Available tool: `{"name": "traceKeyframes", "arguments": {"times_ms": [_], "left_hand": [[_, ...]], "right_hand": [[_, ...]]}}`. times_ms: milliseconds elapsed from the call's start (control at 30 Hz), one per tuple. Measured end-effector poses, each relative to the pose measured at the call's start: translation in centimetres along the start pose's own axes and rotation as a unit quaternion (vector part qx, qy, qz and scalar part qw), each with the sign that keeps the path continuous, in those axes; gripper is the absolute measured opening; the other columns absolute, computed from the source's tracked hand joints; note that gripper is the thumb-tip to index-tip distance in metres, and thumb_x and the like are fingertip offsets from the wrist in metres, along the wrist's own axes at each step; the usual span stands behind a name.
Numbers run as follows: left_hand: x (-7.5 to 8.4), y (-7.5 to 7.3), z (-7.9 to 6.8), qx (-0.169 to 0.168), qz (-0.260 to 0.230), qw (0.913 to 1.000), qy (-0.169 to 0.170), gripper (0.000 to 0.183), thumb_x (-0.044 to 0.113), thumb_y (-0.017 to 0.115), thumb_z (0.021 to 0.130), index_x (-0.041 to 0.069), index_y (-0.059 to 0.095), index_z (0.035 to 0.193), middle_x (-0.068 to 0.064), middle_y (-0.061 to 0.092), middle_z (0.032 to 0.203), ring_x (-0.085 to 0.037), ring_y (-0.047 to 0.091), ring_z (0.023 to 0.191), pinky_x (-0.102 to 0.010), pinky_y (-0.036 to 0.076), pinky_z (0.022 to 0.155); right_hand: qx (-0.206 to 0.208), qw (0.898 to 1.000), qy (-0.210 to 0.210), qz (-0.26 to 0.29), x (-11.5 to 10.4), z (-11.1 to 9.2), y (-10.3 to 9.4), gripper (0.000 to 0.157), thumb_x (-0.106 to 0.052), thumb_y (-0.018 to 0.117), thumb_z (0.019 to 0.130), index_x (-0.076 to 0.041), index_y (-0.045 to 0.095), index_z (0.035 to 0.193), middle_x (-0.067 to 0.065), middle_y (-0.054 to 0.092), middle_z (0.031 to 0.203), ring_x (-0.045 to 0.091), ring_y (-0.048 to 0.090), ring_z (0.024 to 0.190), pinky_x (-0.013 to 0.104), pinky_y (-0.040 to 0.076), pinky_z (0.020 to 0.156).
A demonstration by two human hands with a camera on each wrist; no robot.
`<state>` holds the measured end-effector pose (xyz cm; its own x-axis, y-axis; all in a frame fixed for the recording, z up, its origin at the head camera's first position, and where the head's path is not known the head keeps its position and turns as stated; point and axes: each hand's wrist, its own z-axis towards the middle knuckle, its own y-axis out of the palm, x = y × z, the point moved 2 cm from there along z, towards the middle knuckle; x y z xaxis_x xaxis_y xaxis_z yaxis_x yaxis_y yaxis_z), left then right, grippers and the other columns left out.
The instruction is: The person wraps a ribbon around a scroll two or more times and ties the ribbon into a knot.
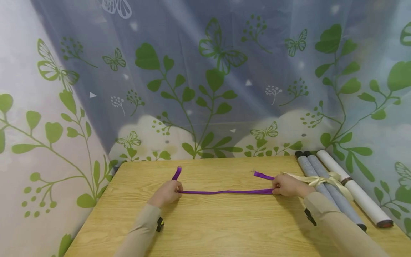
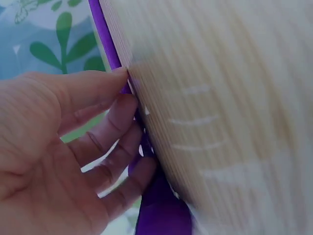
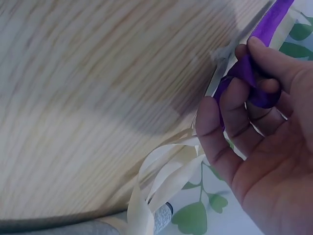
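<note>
Left hand (image 1: 167, 193) and right hand (image 1: 287, 185), fingers curled, both pinch the purple ribbon (image 1: 231, 192).

No text, label, brand or number can be read. Right of the right hand (image 1: 289, 185), the white roll (image 1: 363, 198) bears a dark band (image 1: 346, 181) and a reddish patch (image 1: 386, 224) on its near end (too small to tell whether anything is printed there). Just below the left hand (image 1: 166, 193), a yellow patch (image 1: 162, 223) on the black wrist device (image 1: 158, 225) is equally illegible.
</note>
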<state>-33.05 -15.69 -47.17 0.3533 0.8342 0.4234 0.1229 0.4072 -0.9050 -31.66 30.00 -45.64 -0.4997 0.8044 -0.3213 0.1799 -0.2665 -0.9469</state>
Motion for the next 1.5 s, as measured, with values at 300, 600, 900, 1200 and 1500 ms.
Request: {"name": "traceKeyframes", "arguments": {"times_ms": [300,600,900,1200,1500], "left_hand": [[-3.0,-1.7,-1.4,0.008,0.057,0.9953,-0.078,0.018,0.005,0.066,0.084,0.010,0.058,0.069,-0.001,0.056,0.068,-0.015,0.048,0.060,-0.027,0.037,0.054],[-3.4,-3.0,-2.8,-0.005,0.087,0.9834,-0.159,0.014,0.016,0.065,0.085,0.008,0.058,0.074,-0.003,0.054,0.067,-0.020,0.049,0.060,-0.031,0.037,0.051],[-2.2,-2.1,-1.1,0.030,0.075,0.9963,-0.029,0.014,0.008,0.072,0.085,0.005,0.066,0.097,-0.009,0.059,0.085,-0.020,0.054,0.074,-0.038,0.050,0.066],[-2.5,-1.8,-1.1,-0.003,0.054,0.9983,-0.022,0.012,0.002,0.070,0.083,0.007,0.062,0.076,-0.004,0.056,0.077,-0.018,0.050,0.073,-0.033,0.045,0.067],[-3.4,-3.1,-2.0,-0.043,0.013,0.9979,-0.047,0.018,0.003,0.071,0.083,0.007,0.056,0.072,-0.002,0.054,0.076,-0.018,0.048,0.070,-0.031,0.041,0.063]], "right_hand": [[0.014,0.999,-0.006,-0.034,0.7,-0.9,-0.7,0.018,-0.014,0.075,0.084,-0.016,0.065,0.069,-0.011,0.055,0.063,0.003,0.040,0.058,0.031,0.044,0.065],[0.026,0.998,0.053,-0.016,0.6,-1.0,-1.0,0.016,-0.020,0.064,0.094,-0.011,0.072,0.083,-0.005,0.058,0.069,0.007,0.045,0.057,0.025,0.038,0.056],[0.087,0.993,0.072,-0.030,-0.4,0.2,-0.9,0.028,-0.029,0.067,0.093,-0.006,0.072,0.109,0.013,0.070,0.105,0.035,0.065,0.098,0.052,0.053,0.084],[0.064,0.995,0.026,-0.074,-0.4,-0.1,0.5,0.024,-0.024,0.076,0.085,-0.009,0.071,0.104,0.014,0.068,0.109,0.035,0.062,0.101,0.054,0.050,0.083],[0.069,0.996,0.009,-0.054,1.5,-1.2,0.0,0.013,-0.015,0.077,0.082,-0.017,0.069,0.072,-0.010,0.061,0.070,0.004,0.048,0.062,0.025,0.043,0.058]]}}
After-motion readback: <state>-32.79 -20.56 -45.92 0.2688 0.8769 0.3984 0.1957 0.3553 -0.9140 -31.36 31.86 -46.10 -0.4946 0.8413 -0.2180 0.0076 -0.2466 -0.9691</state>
